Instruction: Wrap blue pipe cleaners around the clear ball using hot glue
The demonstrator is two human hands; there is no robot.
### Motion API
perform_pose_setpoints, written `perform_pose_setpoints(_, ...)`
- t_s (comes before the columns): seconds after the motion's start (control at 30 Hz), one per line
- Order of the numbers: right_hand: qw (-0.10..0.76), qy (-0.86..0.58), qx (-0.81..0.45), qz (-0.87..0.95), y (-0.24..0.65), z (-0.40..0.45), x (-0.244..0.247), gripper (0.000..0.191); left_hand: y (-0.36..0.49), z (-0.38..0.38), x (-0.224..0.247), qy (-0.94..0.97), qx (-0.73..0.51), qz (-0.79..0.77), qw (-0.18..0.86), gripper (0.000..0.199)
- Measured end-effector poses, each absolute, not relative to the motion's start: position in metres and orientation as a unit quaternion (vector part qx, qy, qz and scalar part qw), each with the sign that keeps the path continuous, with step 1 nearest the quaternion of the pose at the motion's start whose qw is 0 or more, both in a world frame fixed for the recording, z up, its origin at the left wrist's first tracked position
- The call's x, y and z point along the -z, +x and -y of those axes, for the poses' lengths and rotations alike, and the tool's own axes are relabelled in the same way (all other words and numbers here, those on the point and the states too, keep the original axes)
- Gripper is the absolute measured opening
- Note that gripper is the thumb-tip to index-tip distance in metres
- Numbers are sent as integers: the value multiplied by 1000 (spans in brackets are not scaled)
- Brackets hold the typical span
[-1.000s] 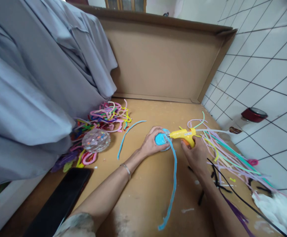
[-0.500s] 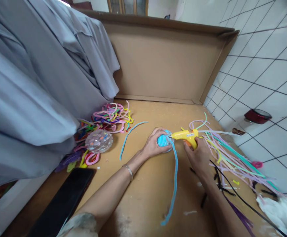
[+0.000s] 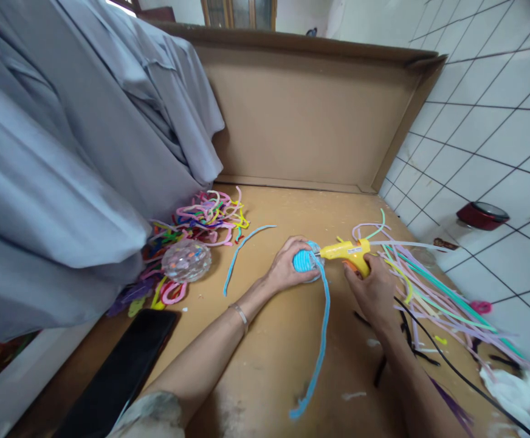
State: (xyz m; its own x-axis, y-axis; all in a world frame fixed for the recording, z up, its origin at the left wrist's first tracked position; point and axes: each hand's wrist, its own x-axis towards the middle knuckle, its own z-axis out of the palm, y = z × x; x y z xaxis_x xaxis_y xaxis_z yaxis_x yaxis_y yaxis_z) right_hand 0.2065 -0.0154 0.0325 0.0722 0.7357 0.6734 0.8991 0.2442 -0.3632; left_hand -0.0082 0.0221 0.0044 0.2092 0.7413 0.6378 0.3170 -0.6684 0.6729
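Observation:
My left hand [image 3: 287, 266] is closed around a small rounded object wrapped in rows of blue pipe cleaner [image 3: 303, 261]; part of its surface looks clear. From it a long loose end of blue pipe cleaner [image 3: 326, 322] curves down over the table toward me. In my right hand [image 3: 373, 289] is a yellow hot glue gun [image 3: 347, 250], gripped by its handle with a finger at the orange trigger. Its nozzle meets the wrapped object, at the spot where the loose strand leaves it. A pale glue stick [image 3: 411, 244] juts from the gun's back.
Left: a clear faceted bowl [image 3: 186, 260] beside tangled colourful pipe cleaners [image 3: 210, 213], a black phone [image 3: 123, 371], grey cloth [image 3: 87, 152]. A blue strand [image 3: 242, 252] lies mid-table. Right: straight pipe cleaners [image 3: 447, 292], a black cord [image 3: 456, 368], a red-lidded jar [image 3: 482, 215]. Cardboard [image 3: 301, 115] stands behind.
The whole view has shifted slightly, with things appearing a little further right. Both hands keep their holds, and the nozzle stays at the wrapped object.

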Motion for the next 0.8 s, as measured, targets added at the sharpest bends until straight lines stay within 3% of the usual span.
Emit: perform_pose_setpoints(0.8,421,-585,100,687,210,14,-35,29,-8,-23,-5,750,-522,-348,211,50)
